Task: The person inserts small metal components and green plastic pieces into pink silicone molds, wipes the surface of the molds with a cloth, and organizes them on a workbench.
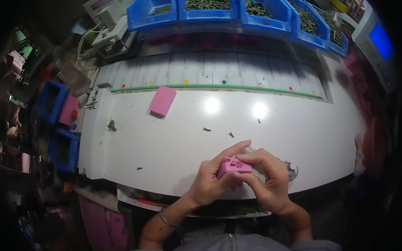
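As left hand (206, 181) and right hand (270, 179) grip it, the pink block (228, 169) shows cutouts

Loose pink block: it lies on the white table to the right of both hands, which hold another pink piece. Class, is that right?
Wrong side: in the head view, the loose pink block lies on the white table to the left of the left hand and right hand, which hold another pink piece.
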`<action>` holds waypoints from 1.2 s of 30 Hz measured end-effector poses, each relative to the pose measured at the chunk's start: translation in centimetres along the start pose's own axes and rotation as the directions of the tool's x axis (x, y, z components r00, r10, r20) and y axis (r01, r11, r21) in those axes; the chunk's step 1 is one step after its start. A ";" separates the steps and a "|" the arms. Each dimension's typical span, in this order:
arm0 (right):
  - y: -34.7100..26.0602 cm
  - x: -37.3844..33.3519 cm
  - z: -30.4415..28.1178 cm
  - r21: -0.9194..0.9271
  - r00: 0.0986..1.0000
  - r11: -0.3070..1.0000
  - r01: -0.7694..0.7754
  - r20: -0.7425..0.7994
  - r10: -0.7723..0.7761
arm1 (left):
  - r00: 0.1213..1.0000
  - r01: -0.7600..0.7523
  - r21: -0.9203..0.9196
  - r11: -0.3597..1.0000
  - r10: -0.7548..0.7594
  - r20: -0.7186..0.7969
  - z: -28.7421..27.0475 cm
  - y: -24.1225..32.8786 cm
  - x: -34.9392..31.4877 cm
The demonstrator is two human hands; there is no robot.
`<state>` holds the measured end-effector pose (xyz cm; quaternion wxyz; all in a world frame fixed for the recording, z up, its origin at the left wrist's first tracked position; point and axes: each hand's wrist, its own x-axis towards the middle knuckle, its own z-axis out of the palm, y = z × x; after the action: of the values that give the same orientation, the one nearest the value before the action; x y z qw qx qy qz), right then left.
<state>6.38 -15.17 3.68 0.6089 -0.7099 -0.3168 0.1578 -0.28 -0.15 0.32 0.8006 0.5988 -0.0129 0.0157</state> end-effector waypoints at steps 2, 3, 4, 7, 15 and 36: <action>0.6 0.0 0.7 0.021 0.999 1.000 -0.023 -0.038 0.024 | 0.998 -0.012 0.058 0.998 0.015 -0.059 0.1 -0.2 0.0; 1.3 0.2 1.2 0.050 1.000 0.999 -0.010 -0.025 0.011 | 0.993 -0.014 0.114 0.993 0.027 -0.111 -0.3 -0.3 -0.1; 1.2 0.3 1.4 0.096 0.998 0.994 -0.042 -0.036 0.045 | 0.996 0.002 0.114 0.994 0.008 -0.089 -0.6 -0.1 -0.1; 1.5 1.3 2.2 0.191 0.996 0.978 -0.089 0.002 0.090 | 0.991 0.003 0.208 0.978 0.026 -0.135 -2.0 0.4 0.3; 3.0 3.4 2.4 -0.215 0.978 0.966 0.141 -0.123 -0.170 | 0.734 0.080 0.130 0.988 0.030 -0.679 -18.6 7.5 6.3; 3.7 3.2 3.0 -0.406 0.947 0.876 0.262 -0.068 -0.315 | 0.877 0.413 0.904 -0.111 0.316 -0.361 -12.2 2.3 5.9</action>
<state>7.90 -11.04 0.00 0.4908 -0.7707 -0.4035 -0.0485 5.51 12.28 -0.65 0.0547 0.9639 0.2229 0.1347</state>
